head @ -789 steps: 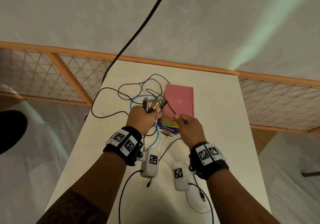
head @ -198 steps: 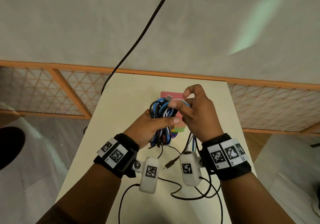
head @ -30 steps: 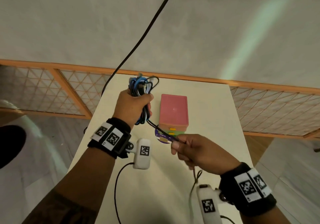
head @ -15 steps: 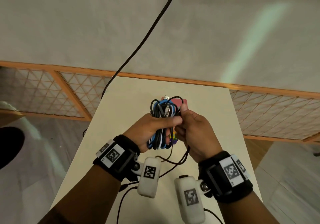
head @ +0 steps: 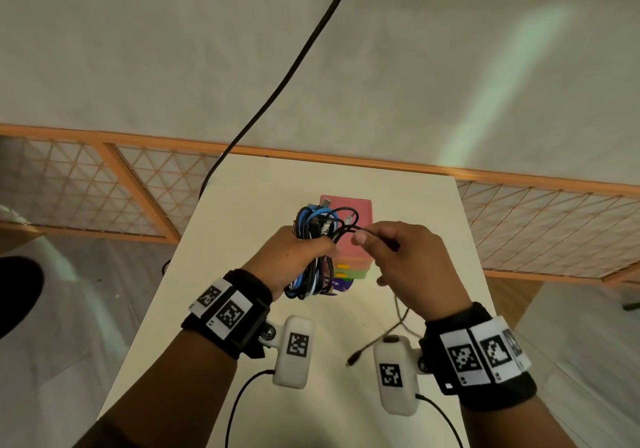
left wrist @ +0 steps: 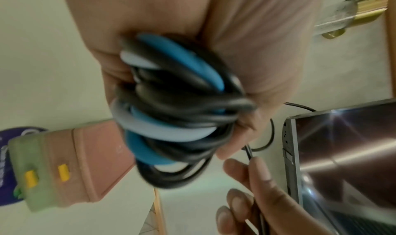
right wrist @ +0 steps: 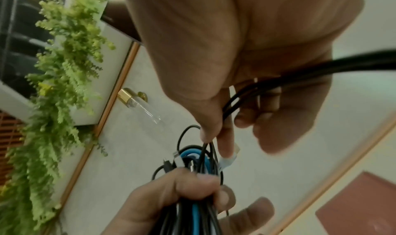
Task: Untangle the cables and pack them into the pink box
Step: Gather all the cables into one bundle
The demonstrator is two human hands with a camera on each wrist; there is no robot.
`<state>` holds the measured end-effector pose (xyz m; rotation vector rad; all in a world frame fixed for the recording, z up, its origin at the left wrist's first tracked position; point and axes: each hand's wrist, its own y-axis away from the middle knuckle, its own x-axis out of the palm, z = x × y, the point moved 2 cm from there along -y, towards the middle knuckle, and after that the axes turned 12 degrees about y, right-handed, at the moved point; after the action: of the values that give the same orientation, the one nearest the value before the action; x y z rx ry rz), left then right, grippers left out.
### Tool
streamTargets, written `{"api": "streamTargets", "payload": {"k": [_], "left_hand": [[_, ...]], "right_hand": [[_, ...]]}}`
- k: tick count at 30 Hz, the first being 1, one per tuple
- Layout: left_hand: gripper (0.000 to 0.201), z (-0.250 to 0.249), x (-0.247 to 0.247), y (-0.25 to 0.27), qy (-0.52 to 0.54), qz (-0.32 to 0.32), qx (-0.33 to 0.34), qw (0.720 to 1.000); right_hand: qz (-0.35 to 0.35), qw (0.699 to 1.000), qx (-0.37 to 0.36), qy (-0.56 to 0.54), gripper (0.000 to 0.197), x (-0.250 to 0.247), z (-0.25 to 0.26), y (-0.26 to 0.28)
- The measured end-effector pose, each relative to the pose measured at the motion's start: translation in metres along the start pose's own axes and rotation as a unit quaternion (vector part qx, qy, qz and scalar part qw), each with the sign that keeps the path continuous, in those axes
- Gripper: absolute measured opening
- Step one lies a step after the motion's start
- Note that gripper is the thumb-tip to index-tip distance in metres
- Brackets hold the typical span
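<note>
My left hand (head: 294, 257) grips a coiled bundle of black, blue and white cables (head: 317, 229) upright above the table, just left of the pink box (head: 349, 236). The same bundle (left wrist: 171, 120) fills the left wrist view, and the pink box (left wrist: 85, 162) lies behind it. My right hand (head: 401, 260) pinches a thin black cable (head: 349, 229) between thumb and forefinger, right beside the bundle's top. That cable's loose tail (head: 398, 323) hangs down to a plug (head: 353, 359) near my right wrist. In the right wrist view the cable (right wrist: 231, 103) runs through my fingers to the bundle (right wrist: 193, 162).
The pink box sits on a stack with a green box (head: 356, 272) and a purple item (head: 337, 283) under it, on a small white table (head: 242, 212). An orange lattice fence (head: 138, 191) surrounds the table. A thick black cord (head: 287, 77) hangs from above at the back left.
In the last half second my right hand has drawn a little to the right of the bundle, pulling the thin black cable out sideways. A second ago that hand was lower, with the cable stretched between both hands.
</note>
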<state>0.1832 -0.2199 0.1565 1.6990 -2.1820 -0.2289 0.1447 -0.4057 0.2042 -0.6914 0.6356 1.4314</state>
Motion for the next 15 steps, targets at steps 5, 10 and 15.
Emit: {"api": "streamTargets", "payload": {"k": [5, 10, 15], "left_hand": [[0.019, 0.008, 0.004, 0.001, 0.025, 0.021, 0.011, 0.999], [0.032, 0.011, 0.008, 0.001, 0.029, 0.03, 0.02, 0.999], [0.031, 0.007, 0.011, 0.003, -0.016, 0.044, 0.043, 0.998]], "right_hand": [[0.027, 0.987, 0.046, 0.152, 0.039, 0.001, -0.01, -0.002], [0.04, 0.997, 0.047, 0.041, 0.039, 0.007, -0.019, -0.01], [0.119, 0.964, 0.146, -0.189, 0.034, 0.033, -0.023, -0.007]]}}
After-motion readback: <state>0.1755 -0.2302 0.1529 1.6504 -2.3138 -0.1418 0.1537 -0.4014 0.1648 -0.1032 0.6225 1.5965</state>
